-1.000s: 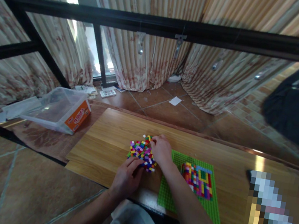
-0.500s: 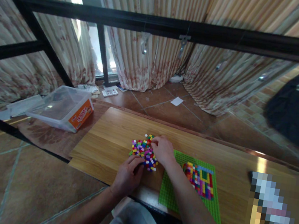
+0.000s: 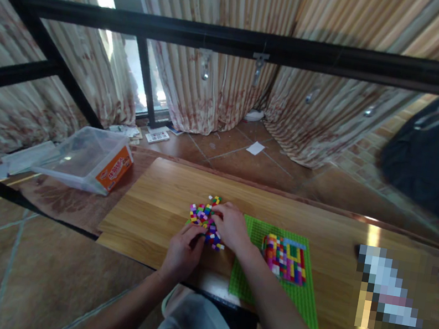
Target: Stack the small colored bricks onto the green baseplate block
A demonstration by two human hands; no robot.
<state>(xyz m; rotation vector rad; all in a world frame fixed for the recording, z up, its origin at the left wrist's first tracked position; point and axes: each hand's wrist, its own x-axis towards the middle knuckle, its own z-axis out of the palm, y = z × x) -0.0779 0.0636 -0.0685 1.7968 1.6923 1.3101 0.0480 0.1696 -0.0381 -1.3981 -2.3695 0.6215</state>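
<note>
A heap of small coloured bricks lies on the wooden table. My right hand rests on the right part of the heap with its fingers curled over the bricks. My left hand is at the near edge of the heap, fingers bent and touching the bricks. What either hand grips is hidden. To the right lies a green baseplate with a patch of coloured bricks built on it.
A clear plastic box with an orange label sits at the left beyond the table. A black metal frame crosses above. A blurred-out object lies on the table's right side. Curtains and a tiled floor lie behind.
Both hands have closed in towards each other over the heap of bricks. The right hand slid a little nearer and left. The view shifted slightly.
</note>
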